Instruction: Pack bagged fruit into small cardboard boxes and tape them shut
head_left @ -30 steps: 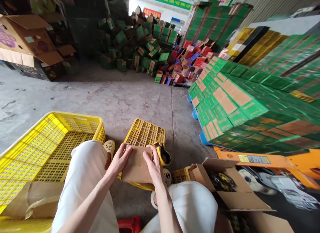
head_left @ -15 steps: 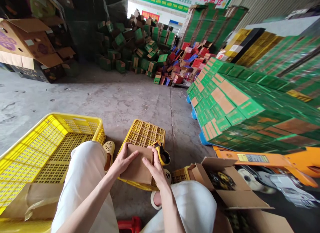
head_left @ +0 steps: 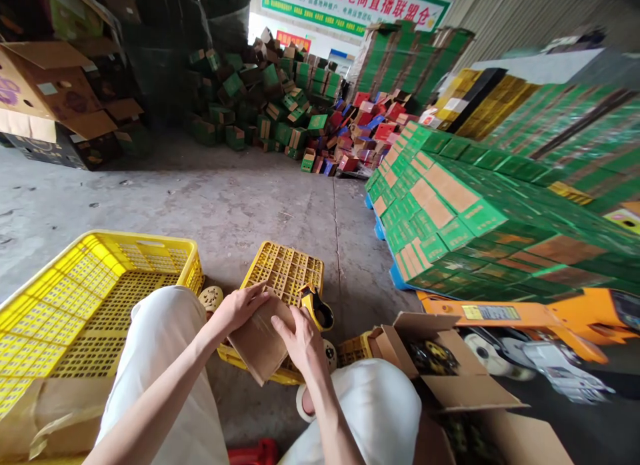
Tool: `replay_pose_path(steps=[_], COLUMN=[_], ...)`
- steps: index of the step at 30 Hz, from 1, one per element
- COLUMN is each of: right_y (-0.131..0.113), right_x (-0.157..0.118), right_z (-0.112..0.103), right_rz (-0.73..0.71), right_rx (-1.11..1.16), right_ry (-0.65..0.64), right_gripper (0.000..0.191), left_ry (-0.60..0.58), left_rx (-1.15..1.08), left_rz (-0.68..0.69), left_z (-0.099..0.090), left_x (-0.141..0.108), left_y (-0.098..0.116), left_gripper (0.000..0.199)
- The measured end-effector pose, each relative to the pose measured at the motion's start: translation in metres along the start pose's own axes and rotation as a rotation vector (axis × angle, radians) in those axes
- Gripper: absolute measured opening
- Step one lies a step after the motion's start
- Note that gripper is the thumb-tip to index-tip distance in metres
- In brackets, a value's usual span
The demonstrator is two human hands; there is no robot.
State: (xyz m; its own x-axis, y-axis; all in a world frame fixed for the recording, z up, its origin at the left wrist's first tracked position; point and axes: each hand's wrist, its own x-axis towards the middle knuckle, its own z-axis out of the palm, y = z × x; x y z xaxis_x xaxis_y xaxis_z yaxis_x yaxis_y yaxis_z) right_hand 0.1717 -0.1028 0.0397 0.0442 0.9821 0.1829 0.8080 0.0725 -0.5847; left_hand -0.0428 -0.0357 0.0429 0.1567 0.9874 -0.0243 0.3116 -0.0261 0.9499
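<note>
Between the person's knees, the left hand [head_left: 244, 308] and right hand [head_left: 304, 344] grasp the small cardboard box [head_left: 263, 337] over the yellow crate [head_left: 280, 262]. It has just swung from nearly square to slanted, which suggests reorienting within the grip rather than release. Just beyond the right fingers sits a tape dispenser [head_left: 307, 298]; farther off, green cartons [head_left: 450, 232] stand stacked.
</note>
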Motion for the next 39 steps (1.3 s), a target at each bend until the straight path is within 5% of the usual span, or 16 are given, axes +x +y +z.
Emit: replay_pose_path(steps=[3,5,8,11,16,21,24,27,31,35,39], right_y=[0.003,0.003,0.003,0.009,0.016,0.015,0.013,0.006,-0.009,-0.016,-0.013], right_x=[-0.019,-0.029,-0.041,-0.055,-0.069,-0.028,0.011,0.043,0.063,0.068,0.069], right_z=[0.014,0.02,0.024,0.024,0.018,0.006,-0.003,-0.01,-0.014,-0.011,-0.004], right_rz=[0.039,0.082,0.101,0.053,-0.003,-0.063,-0.106,-0.156,-0.125,-0.058,-0.059], right_rx=[-0.052,-0.074,-0.085,-0.059,0.017,0.036,0.015,0.013,0.062,0.114,0.134], right_ry=[0.156,0.206,0.235,0.217,0.158,0.097,-0.011,-0.101,-0.16,-0.16,-0.1], right_gripper=[0.06,0.063,0.068,0.071,0.087,0.109,0.097,0.055,0.02,0.021,0.029], left_ry=[0.17,0.29,0.284,0.271,0.144,0.124,0.149,0.149,0.103,0.091,0.117], left_rx=[0.132,0.162,0.092,-0.028,-0.142,-0.114,-0.102,-0.108,-0.12,-0.17,-0.084], left_rz=[0.036,0.051,0.017,0.015,0.025,0.088,0.11,0.096,0.113,0.093,0.094], left_z=[0.007,0.024,0.055,0.069,0.054,0.051,0.052,0.05,0.048,0.05,0.048], left_x=[-0.037,-0.068,-0.098,-0.094,-0.062,-0.058,-0.058,-0.054,-0.051,-0.055,-0.056], left_y=[-0.009,-0.016,-0.019,-0.019,-0.024,-0.032,-0.034,-0.035,-0.038,-0.039,-0.029], left_gripper=[0.059,0.084,0.117,0.11,0.098,0.095,0.081,0.075,0.099,0.121,0.112])
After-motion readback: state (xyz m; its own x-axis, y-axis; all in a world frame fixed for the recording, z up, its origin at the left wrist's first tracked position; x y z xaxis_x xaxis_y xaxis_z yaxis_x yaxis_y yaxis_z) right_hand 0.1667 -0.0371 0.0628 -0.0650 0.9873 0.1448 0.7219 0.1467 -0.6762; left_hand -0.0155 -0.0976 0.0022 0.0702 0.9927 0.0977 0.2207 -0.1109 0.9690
